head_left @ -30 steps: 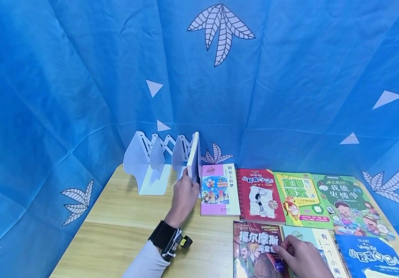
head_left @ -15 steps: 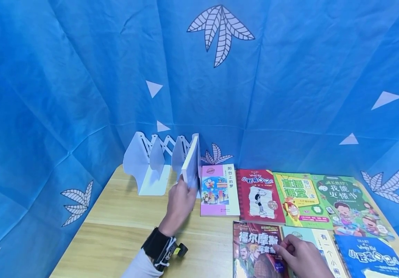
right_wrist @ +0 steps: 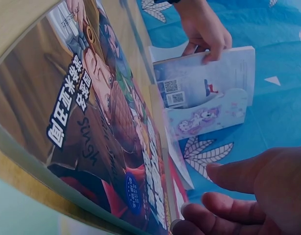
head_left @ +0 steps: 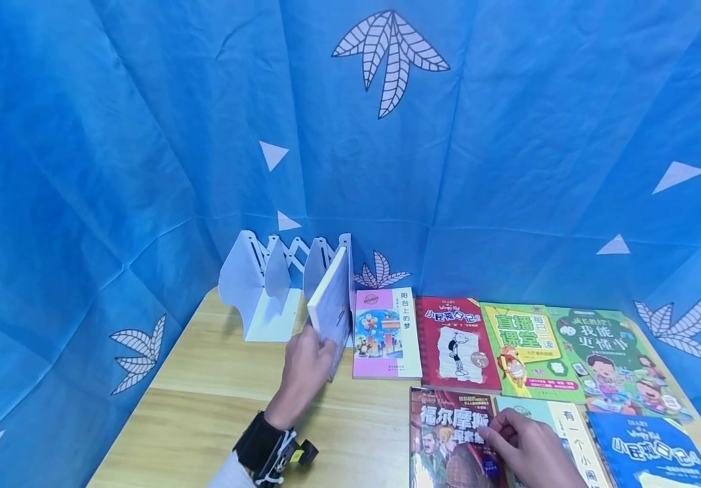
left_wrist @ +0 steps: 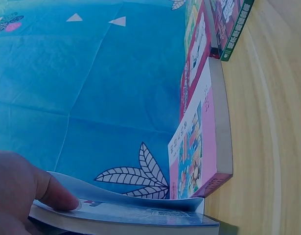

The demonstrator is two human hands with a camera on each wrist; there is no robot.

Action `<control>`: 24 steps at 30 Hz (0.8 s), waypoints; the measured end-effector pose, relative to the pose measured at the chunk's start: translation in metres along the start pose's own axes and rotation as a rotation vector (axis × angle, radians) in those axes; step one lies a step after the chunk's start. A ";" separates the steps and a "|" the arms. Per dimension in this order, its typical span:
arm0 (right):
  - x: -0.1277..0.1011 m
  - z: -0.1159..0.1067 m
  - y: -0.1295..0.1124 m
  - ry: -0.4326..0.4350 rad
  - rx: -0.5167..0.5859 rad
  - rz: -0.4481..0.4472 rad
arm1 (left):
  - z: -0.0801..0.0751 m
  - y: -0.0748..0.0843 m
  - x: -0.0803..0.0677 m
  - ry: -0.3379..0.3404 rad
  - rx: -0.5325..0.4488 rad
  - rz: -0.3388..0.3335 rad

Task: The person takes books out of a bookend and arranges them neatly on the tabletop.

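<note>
My left hand (head_left: 304, 369) grips a pale-covered paperback book (head_left: 333, 298) by its near edge. In the left wrist view the thumb presses on its cover. The book leans, white page edge facing up, at the right-end section of a white expanding book rack (head_left: 265, 322). From the right wrist view, QR codes (right_wrist: 173, 93) show on the cover, and a rack panel with a unicorn picture (right_wrist: 201, 120) overlaps its lower part. My right hand (head_left: 536, 451), fingers loosely bent and holding nothing, hovers by the edge of a dark red detective book (head_left: 448, 440).
A pink book (head_left: 385, 339), a red book (head_left: 457, 346), a yellow-green book (head_left: 533, 369) and a green book (head_left: 609, 352) lie in a back row right of the rack. In front lie a pale book (head_left: 576, 434) and a blue book (head_left: 649, 447). Blue cloth (head_left: 509, 169) hangs behind.
My left hand has drawn back toward me and slightly left, and the book has come with it, sliding outward from the rack's end and tilting more. The right hand has stayed put.
</note>
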State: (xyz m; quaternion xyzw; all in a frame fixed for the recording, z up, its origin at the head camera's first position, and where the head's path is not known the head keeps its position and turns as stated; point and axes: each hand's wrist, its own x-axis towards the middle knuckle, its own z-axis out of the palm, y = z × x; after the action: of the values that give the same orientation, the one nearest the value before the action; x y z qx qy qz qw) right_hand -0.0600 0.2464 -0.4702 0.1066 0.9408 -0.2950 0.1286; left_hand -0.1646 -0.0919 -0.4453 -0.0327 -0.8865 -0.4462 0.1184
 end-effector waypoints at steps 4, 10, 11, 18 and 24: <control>0.000 0.000 0.001 0.000 0.001 -0.001 | -0.004 -0.002 -0.004 -0.011 -0.008 -0.016; -0.001 0.000 -0.001 0.006 0.012 -0.017 | -0.009 -0.004 -0.010 -0.014 -0.026 -0.026; -0.001 0.000 -0.001 0.007 0.015 -0.019 | -0.010 -0.004 -0.011 -0.019 -0.034 -0.029; -0.002 0.000 -0.003 0.001 0.043 -0.027 | -0.021 -0.005 -0.021 -0.034 -0.067 -0.040; -0.003 -0.001 -0.006 -0.010 0.057 -0.037 | -0.030 -0.004 -0.027 -0.031 -0.055 -0.038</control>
State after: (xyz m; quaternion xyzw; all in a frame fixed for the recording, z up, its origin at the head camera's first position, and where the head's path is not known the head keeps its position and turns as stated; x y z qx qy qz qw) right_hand -0.0594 0.2420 -0.4655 0.0914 0.9331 -0.3247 0.1246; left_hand -0.1335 -0.1169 -0.4382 -0.0257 -0.8761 -0.4720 0.0952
